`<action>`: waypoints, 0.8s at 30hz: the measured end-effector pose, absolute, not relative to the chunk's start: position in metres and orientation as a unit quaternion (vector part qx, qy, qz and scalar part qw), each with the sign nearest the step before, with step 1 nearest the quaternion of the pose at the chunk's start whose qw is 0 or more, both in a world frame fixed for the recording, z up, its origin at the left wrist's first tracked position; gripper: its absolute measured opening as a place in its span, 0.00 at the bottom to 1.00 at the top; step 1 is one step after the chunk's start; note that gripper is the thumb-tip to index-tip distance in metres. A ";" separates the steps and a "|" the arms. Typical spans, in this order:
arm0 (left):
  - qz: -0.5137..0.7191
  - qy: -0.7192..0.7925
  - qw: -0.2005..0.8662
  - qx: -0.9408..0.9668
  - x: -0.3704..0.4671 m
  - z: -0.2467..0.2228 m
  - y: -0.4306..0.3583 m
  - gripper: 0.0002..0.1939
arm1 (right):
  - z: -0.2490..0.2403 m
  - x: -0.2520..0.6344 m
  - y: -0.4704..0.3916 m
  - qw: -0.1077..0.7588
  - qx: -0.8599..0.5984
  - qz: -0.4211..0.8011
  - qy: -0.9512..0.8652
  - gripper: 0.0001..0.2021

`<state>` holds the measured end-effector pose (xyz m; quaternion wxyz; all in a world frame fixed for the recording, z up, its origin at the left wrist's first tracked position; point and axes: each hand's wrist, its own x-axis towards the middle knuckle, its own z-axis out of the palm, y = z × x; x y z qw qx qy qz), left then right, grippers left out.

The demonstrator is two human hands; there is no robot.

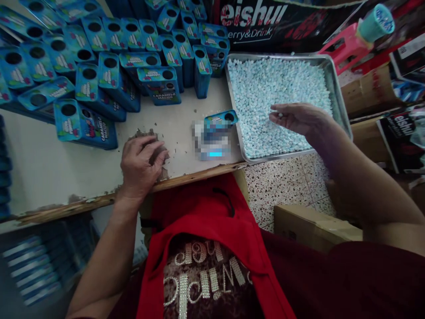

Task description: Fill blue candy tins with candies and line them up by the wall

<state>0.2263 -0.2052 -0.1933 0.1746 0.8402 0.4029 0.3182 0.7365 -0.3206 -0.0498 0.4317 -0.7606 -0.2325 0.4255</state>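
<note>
Pale blue and white: small rounded pieces [259,97], a great many, which filled a rectangular silver-coloured metal tray [341,102] on the right end of the table.

Right hand [295,117]: over the tray, at the pieces, palm turned inward, fingers fairly straight and close together, slightly cupped. One pale piece showed at the fingertips; whether more lay inside the palm could not be told.

Left hand [141,155]: low on the table near its front edge, over a worn patch, fingers half curled, thumb a little apart; nothing was seen in its grasp.

Single blue box with a round black spot on its top [221,118]: just beside the tray's left rim, between the two hands; its lower part was hidden by a pixelated patch.

White-topped table with a chipped wooden edge [93,170]: beneath all the above.

Blue upright boxes with round black spots on top [86,126]: many, in close, uneven rows at the rear and left, some marked "CARAMELO MACIZO".

Black printed carton [282,22]: behind the tray.

Pink-red plastic holder [347,48] with a turquoise cup [378,24]: beyond the tray's far right corner.

Red apron [186,199]: worn by the person.

Brown cardboard box [315,226]: low, on the right, by a speckled floor [282,181].
</note>
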 end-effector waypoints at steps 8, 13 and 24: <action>0.314 0.442 0.139 0.829 0.226 -0.185 -0.207 0.12 | -0.040 0.696 -0.322 0.317 -0.737 0.436 -0.408 0.15; 0.295 0.457 0.158 0.824 0.229 -0.185 -0.205 0.13 | -0.020 0.663 -0.293 0.234 -0.713 0.380 -0.541 0.12; 0.338 0.459 0.182 0.801 0.254 -0.168 -0.217 0.29 | 0.005 0.651 -0.271 0.173 -0.704 0.218 -0.654 0.06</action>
